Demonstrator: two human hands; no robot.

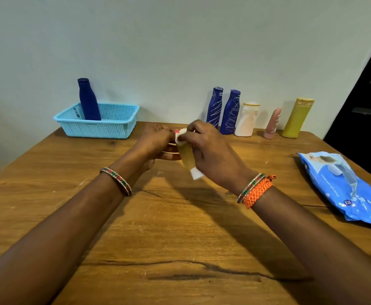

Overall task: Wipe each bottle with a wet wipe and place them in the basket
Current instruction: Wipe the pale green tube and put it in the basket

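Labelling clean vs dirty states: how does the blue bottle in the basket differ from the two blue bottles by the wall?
The blue bottle in the basket has a plain, unmarked surface; the two blue bottles by the wall are covered in pale scribbles. The first stands inside the light blue basket, at its left end; the pair stand on the table, left end of the row. All three are upright, dark blue and similarly shaped.

wooden table (180, 238) | far-left corner: light blue basket (105, 128) | far edge, right half: two scribbled dark blue bottles (223, 111), white bottle (247, 121), pink bottle (273, 124), yellow bottle (297, 118), all upright in a row | right edge: blue wipes pack (343, 186) lying flat
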